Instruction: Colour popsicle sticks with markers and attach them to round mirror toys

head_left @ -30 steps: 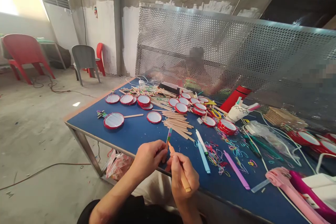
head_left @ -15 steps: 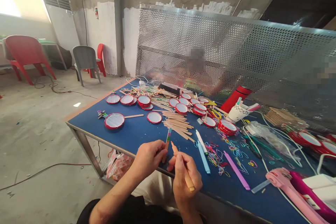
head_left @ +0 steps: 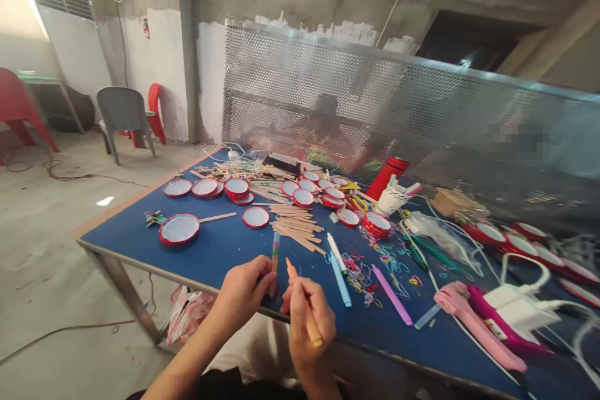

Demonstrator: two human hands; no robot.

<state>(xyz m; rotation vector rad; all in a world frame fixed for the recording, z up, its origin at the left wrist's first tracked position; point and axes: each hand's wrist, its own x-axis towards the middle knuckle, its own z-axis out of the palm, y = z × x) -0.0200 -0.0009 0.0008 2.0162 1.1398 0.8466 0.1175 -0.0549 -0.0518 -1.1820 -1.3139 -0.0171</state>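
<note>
My left hand (head_left: 247, 287) pinches a wooden craft stick (head_left: 275, 251) near the table's front edge. Coloured bands in blue, purple and green mark the stick's upper end. In my right hand (head_left: 310, 312) is an orange marker (head_left: 307, 315), its tip pointing up and away from me, close beside the stick but apart from it. Bare craft sticks (head_left: 296, 225) lie in a loose pile beyond my hands. To the right rest a light blue marker (head_left: 340, 280), a white marker (head_left: 336, 251) and a purple marker (head_left: 392, 295).
Several red-rimmed white discs (head_left: 179, 229) lie about the blue table (head_left: 225, 256). Loose coloured rubber bands (head_left: 363, 275) are heaped right of the markers. Farther right are a pink device (head_left: 478, 325), white chargers and cables. A red bottle (head_left: 387, 176) and a perforated metal panel (head_left: 281, 94) stand behind.
The view has swung to the right, so everything sits farther left. Both hands keep their hold on the stick and the orange marker, with little change between them.
</note>
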